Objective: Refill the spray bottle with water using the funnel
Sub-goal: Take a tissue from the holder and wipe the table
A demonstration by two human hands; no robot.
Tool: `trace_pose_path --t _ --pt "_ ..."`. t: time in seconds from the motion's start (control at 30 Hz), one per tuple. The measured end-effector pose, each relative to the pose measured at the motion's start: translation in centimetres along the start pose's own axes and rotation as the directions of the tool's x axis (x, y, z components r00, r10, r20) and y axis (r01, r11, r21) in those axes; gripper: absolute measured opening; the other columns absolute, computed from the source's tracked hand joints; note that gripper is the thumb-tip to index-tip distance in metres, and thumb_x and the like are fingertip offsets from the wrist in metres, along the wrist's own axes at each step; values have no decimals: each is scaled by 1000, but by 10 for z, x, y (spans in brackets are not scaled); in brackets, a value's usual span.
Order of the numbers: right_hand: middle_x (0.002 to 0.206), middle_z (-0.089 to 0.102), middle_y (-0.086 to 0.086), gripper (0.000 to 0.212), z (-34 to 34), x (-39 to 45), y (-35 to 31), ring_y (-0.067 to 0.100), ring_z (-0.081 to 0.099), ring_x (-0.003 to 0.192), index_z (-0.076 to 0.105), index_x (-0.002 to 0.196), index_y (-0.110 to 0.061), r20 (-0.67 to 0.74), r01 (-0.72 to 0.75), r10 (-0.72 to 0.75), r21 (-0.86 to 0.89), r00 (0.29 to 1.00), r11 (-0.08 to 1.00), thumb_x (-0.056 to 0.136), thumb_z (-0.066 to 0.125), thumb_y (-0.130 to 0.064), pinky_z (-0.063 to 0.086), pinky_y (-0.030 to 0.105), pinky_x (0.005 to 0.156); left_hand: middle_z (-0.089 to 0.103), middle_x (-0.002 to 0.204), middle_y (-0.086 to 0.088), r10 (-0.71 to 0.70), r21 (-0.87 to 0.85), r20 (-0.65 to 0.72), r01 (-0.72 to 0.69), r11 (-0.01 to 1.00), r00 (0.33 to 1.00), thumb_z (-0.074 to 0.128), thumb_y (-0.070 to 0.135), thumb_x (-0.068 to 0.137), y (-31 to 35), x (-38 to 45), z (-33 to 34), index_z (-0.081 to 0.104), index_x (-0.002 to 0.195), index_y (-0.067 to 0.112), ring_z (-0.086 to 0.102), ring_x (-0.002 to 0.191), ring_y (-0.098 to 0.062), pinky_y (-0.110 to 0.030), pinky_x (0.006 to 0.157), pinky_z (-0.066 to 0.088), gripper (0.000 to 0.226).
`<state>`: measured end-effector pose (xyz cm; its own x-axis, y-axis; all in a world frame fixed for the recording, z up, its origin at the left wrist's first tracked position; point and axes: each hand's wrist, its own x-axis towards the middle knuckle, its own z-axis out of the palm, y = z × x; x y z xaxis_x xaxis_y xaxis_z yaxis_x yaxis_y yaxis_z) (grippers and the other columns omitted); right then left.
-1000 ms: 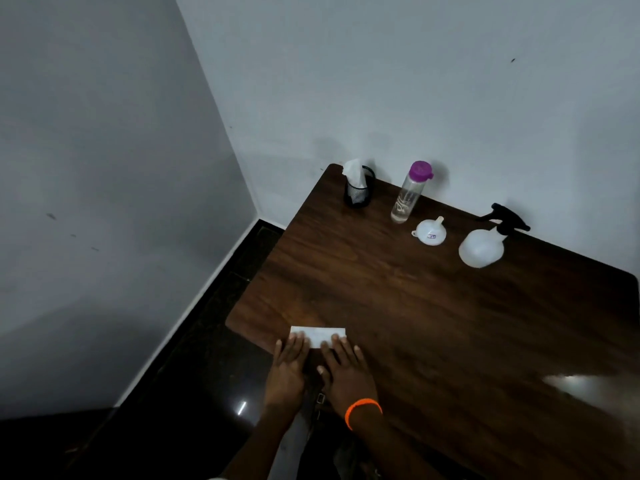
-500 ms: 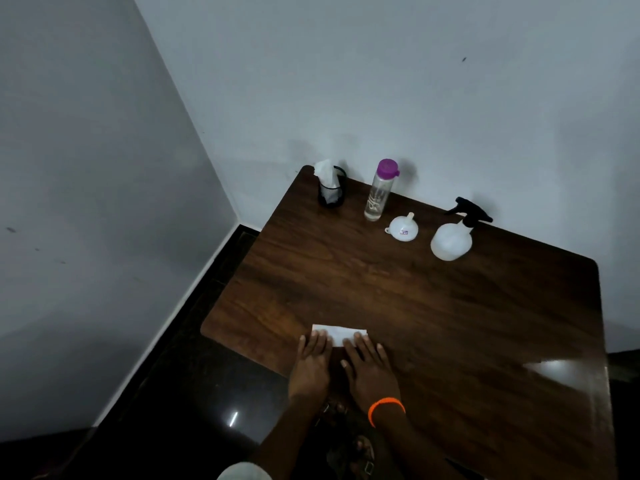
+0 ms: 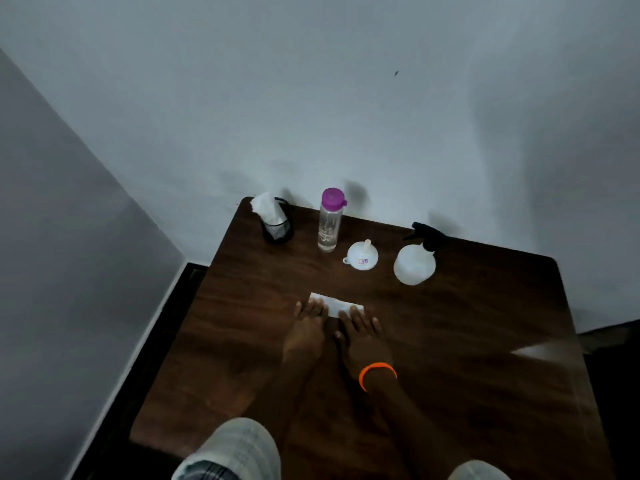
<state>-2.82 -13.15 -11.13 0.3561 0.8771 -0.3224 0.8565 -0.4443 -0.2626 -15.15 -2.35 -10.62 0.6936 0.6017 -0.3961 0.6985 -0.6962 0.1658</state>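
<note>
Head view shows the spray bottle (image 3: 414, 263) standing at the far side of the tabletop (image 3: 467, 341), trigger head on, with the funnel (image 3: 362, 255) mouth-down beside it and the water bottle (image 3: 329, 221) further left, capped. Both hands, left hand (image 3: 305, 332) and right hand (image 3: 363, 337), lie flat with fingers straight on a white paper (image 3: 337, 304). The person should probably unscrew the trigger head first, steadying the bottle's body.

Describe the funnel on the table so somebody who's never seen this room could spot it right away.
On the dark wooden table, a row of items stands along the far edge near the wall. The funnel sits between the clear water bottle with the purple cap and the spray bottle with the black trigger. It is the small, low white one, spout pointing up.
</note>
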Motion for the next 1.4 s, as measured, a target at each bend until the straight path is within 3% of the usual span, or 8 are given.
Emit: trace_pose_path --t 0.13,0.43,0.73,0.9,1.07,1.23,1.33,1.4 --pt "169 13 0 57 -23 36 11 16 4 157 20 160 -30 -24 -49 50 30 998 998 106 22 -49 -5 39 125 9 170 -7 74 19 -40 -74 997 996 39 26 100 -5 48 -20 15 161 14 2 157 -21 -43 125 -8 66" --pt "167 20 3 53 -51 58 53 19 10 156 28 158 -26 -54 -85 86 21 995 996 108 27 -44 2 42 126 10 169 -12 145 -40 -105 -150 988 984 39 22 103 36 83 -32 16 160 10 1 157 -26 -41 123 -12 63" --pt "169 12 2 58 -27 -13 54 18 5 157 12 161 -28 4 -114 114 22 993 993 107 24 -48 1 41 126 11 169 -8 186 21 -44 -185 983 982 34 24 101 50 24 -13 18 161 14 4 157 -21 -42 127 -6 62" --pt "167 21 3 78 -5 -66 43 19 13 156 23 159 -27 -14 -76 77 35 997 996 91 2 -57 4 41 124 13 169 -7 140 -44 -30 -142 989 990 22 24 98 56 -39 7 23 160 14 6 157 -21 -41 127 -5 63" --pt "158 42 7 67 16 -113 31 24 37 148 43 152 -24 48 -51 50 14 998 999 95 20 -52 10 40 119 23 166 -8 88 -117 -78 -96 988 993 -1 35 76 61 -97 31 34 156 13 15 156 -22 -37 123 -9 90" --pt "143 60 6 57 40 -162 21 24 57 133 61 139 -23 31 5 -6 8 1000 1000 91 39 -48 24 41 112 37 160 -11 43 -195 -28 -48 980 999 11 31 81 71 -158 45 45 150 9 30 151 -27 -34 124 -8 80" --pt "143 59 5 58 47 -193 22 23 56 134 61 138 -23 60 47 -46 -5 997 999 90 41 -47 14 39 117 63 138 -11 43 -169 -25 -47 984 999 37 24 79 80 -188 64 68 129 9 59 130 -28 -33 123 3 61" --pt "144 59 5 58 51 -211 24 22 55 135 60 139 -22 71 65 -64 -5 995 998 90 41 -46 8 37 117 65 136 -10 20 -158 -46 -27 987 999 43 25 77 85 -205 82 68 128 9 61 128 -27 -34 123 5 59"
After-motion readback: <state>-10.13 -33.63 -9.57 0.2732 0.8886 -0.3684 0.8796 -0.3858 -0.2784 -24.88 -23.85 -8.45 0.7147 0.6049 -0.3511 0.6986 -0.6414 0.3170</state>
